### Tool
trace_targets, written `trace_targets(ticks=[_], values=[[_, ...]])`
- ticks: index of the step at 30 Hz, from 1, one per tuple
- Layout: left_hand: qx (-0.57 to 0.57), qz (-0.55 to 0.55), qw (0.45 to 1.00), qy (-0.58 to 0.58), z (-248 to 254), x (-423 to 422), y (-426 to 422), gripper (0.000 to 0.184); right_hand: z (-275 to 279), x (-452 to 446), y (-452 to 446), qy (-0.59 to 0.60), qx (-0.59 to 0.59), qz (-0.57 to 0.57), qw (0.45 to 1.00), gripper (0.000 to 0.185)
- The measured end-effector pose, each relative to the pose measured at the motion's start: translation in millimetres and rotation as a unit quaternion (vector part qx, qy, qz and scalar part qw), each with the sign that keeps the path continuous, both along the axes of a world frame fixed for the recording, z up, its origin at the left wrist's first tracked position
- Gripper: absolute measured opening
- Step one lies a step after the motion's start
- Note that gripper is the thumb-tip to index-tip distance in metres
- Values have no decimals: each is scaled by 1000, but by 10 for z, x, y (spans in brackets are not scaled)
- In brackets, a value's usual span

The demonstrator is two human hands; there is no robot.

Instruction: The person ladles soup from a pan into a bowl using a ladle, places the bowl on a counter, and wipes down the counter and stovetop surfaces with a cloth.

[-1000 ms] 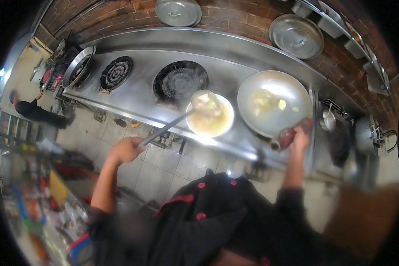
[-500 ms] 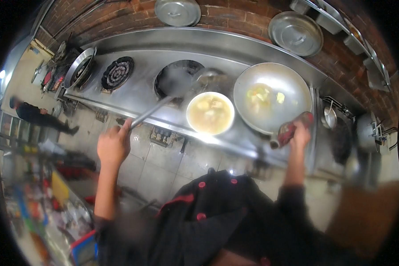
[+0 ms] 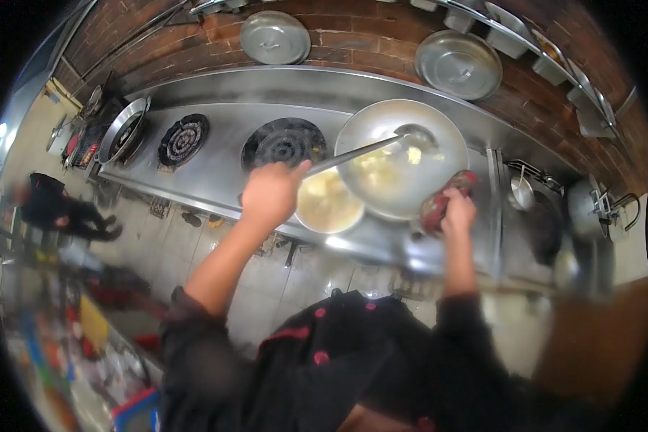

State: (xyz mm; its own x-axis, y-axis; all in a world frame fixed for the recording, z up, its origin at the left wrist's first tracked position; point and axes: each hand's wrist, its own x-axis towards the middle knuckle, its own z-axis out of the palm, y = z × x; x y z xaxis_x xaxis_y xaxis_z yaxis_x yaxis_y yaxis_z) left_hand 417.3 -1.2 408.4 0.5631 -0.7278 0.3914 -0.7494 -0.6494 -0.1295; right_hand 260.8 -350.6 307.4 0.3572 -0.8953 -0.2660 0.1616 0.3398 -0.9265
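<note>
My left hand [image 3: 270, 194] is closed round the long metal handle of a ladle [image 3: 356, 153]. The ladle's head lies inside a wide metal wok [image 3: 439, 176], near its far side, beside pale yellowish pieces of food [image 3: 379, 169]. A red patterned cloth [image 3: 433, 210] is wrapped round the wok's handle, and my right hand [image 3: 459, 214] grips it there. Just left of the wok, partly under its rim, stands a white bowl [image 3: 329, 229] holding cloudy soup with chunks [image 3: 329, 198].
Left along the steel counter [image 3: 219, 162] are a black burner [image 3: 284, 144], a second burner [image 3: 183, 140] and another wok [image 3: 124, 133]. Lids [image 3: 459, 65] lean on the brick wall. A person in dark clothes [image 3: 61, 209] stands at far left. A small pot [image 3: 521, 193] is at right.
My left hand has moved right, carrying the ladle head from above the burner into the wok. The wok has shifted left, and its rim now overlaps the soup bowl.
</note>
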Motion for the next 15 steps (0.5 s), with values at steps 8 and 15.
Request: trace_targets(ticks=[8,15], values=[[63,5,998,-18,626,-212,634,36,-148,-121,-127,14,-27,1,1000,13],[73,105,984,123,528,-166,457,41,-154,-50,-95,20,-41,17,999,23]])
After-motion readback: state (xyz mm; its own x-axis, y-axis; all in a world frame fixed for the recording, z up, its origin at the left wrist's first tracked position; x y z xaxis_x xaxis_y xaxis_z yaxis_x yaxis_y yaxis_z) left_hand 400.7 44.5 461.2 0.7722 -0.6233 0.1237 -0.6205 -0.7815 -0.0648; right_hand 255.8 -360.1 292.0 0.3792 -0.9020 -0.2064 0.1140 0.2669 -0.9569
